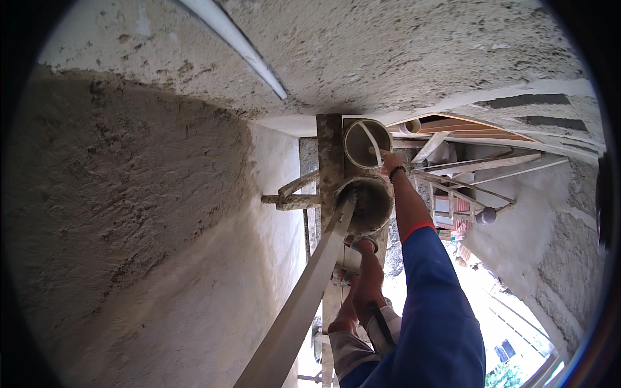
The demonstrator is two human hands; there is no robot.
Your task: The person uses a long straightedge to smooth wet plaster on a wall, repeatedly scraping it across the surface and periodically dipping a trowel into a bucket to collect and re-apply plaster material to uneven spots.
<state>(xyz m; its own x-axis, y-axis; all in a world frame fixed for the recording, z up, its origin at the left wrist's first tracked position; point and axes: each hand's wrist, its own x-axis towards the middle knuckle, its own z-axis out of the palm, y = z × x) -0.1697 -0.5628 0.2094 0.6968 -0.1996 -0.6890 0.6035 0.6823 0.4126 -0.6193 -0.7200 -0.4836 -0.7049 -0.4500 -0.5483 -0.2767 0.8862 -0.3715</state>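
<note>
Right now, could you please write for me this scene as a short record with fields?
Right hand: at the rim of the farther bucket, by its curved white handle; exact grip unclear
Left hand: not in view
Nearer bucket: grey-smeared inside
Long flat bar: slanting, upper end at the nearer bucket's mouth
Wooden plank: dirty, left of the farther bucket
Wall: rough grey-brown plaster, on the left
</note>
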